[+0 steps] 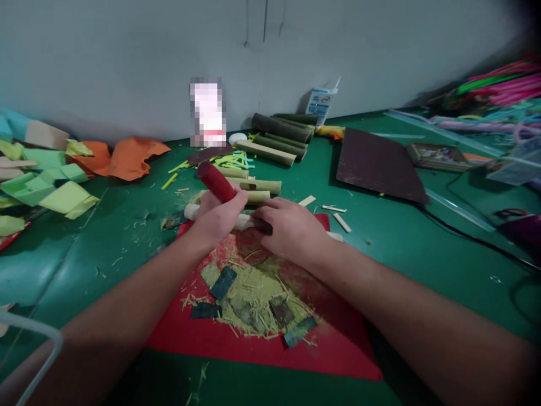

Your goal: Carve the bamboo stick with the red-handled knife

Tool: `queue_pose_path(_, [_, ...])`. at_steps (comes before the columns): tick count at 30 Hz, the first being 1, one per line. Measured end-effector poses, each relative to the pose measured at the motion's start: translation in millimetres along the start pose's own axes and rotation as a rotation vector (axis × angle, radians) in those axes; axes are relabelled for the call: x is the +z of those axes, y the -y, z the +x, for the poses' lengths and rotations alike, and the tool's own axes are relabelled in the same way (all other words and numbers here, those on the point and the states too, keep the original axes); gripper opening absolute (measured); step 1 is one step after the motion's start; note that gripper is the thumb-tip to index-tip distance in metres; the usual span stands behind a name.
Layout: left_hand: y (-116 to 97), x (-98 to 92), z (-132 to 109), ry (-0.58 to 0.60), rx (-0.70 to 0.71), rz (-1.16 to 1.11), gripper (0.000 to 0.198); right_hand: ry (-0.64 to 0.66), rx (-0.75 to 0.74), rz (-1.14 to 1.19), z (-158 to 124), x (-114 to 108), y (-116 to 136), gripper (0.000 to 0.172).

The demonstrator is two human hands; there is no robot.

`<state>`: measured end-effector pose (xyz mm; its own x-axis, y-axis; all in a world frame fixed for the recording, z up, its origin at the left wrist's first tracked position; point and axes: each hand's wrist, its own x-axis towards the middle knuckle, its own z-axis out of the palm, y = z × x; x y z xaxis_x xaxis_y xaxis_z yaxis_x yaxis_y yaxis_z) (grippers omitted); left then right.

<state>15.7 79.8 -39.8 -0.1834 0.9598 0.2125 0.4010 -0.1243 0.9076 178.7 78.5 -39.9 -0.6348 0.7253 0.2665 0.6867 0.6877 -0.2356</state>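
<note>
My left hand point(217, 217) is closed, its thumb along a red cylinder point(215, 180) that tilts up and away to the left. Under the same hand runs a pale wooden rod point(192, 212), lying crosswise above a red sheet point(253, 352). My right hand point(287, 225) is curled over the rod beside the left one, fingers bent inward around something dark that is mostly hidden. Greenish dust, thin splinters and several small dark sandpaper-like pieces point(223, 282) cover the middle of the red sheet, just below both hands.
Cut bamboo tubes point(281, 128) lie behind the hands. A dark brown sheet point(378, 163) and a small tray point(438, 156) are at right. Folded paper pieces point(63, 197) and orange sheets point(137, 158) sit left. A blurred phone-like screen point(208, 110) stands against the wall.
</note>
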Motion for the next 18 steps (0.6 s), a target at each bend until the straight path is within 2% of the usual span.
queue_pose_path(5, [-2.1,-3.0,-1.4,0.040,0.063,0.016,0.029,0.001,-0.013,-0.017,-0.5,0.4,-0.1,0.017])
queue_pose_path(12, [-1.8,-4.9,-1.7,0.110,0.082,0.036,0.028,0.019,0.007,-0.013,0.4,0.1,0.3,0.019])
queue_pose_path(15, [-4.1,-3.8,-2.8,0.109,0.112,0.039,0.028,0.027,0.016,-0.001,0.4,-0.6,0.5,0.021])
queue_pose_path(18, [-7.3,-2.3,-3.5,0.095,0.079,0.032,0.026,0.027,0.017,0.006,0.1,-2.0,0.7,0.023])
